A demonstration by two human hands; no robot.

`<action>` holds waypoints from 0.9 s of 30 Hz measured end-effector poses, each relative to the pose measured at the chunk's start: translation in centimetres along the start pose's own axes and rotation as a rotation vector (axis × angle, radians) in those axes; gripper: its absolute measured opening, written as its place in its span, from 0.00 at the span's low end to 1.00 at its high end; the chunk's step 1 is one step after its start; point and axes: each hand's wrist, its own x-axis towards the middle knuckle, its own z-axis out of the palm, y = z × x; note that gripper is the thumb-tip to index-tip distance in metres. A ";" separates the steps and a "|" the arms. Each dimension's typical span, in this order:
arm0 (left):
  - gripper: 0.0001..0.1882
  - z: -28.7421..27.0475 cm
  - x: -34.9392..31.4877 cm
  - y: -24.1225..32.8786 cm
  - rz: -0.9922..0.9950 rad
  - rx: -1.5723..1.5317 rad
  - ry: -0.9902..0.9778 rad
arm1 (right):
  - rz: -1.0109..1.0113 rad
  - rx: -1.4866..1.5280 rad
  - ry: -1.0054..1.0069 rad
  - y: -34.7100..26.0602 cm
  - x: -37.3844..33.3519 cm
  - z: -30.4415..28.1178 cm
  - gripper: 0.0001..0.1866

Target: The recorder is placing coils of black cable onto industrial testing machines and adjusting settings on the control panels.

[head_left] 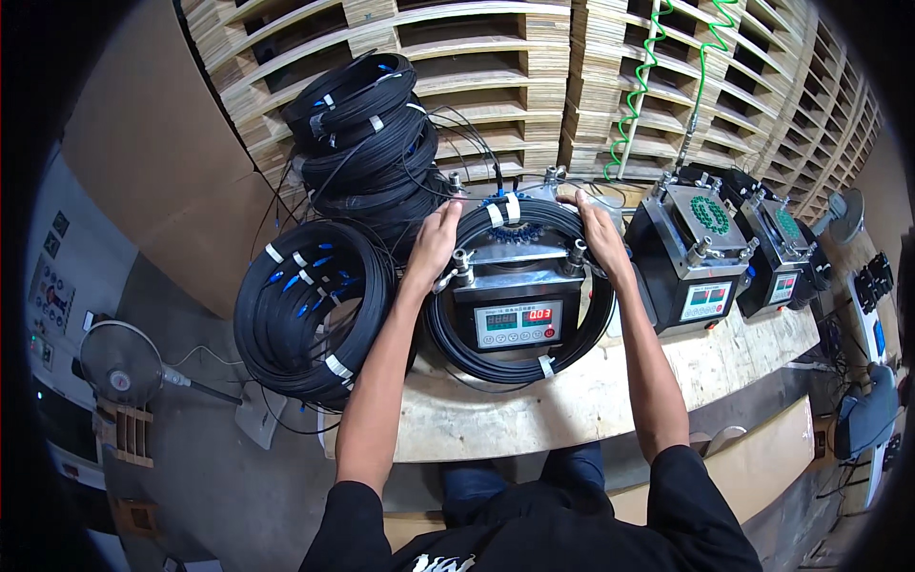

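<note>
Head view: black cable coil (477,364), round, grasped upper left by left hand (436,242), upper right by right hand (602,238), neither nearer; seen around display unit (519,324), beyond near edge of desk (496,434)

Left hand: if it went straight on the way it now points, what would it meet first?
Probably the metal post at the rear left of the machine, just ahead of the left hand; depth is unclear, so it might pass over or beside it.
</note>
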 end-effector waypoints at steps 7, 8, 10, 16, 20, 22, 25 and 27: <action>0.22 0.0 0.3 -1.1 -0.004 -0.266 -0.026 | 0.069 0.074 -0.019 -0.4 -0.3 0.0 0.40; 0.22 -0.2 0.6 -1.7 0.014 -0.203 0.016 | 0.066 0.069 -0.025 -0.3 -0.2 -0.1 0.39; 0.21 -0.4 0.8 -2.6 0.027 -0.136 0.063 | 0.069 0.106 -0.067 -0.7 -0.1 0.1 0.38; 0.20 0.1 0.6 -2.2 -0.037 -0.112 0.120 | 0.145 0.227 -0.158 -1.1 0.0 -0.4 0.32; 0.22 -0.4 0.4 -1.8 -0.027 -0.158 0.075 | 0.084 0.219 -0.100 -0.1 0.2 0.2 0.30; 0.21 -0.2 -0.4 -0.1 -0.064 -0.233 0.003 | 0.018 0.120 -0.049 0.3 0.2 -0.1 0.30; 0.19 -0.5 -0.8 0.0 -0.059 -0.316 -0.081 | -0.004 0.122 -0.013 -0.4 -0.3 0.3 0.30; 0.19 -0.7 -0.7 0.0 -0.052 -0.323 -0.086 | 0.010 0.076 -0.005 -0.9 -0.5 0.2 0.29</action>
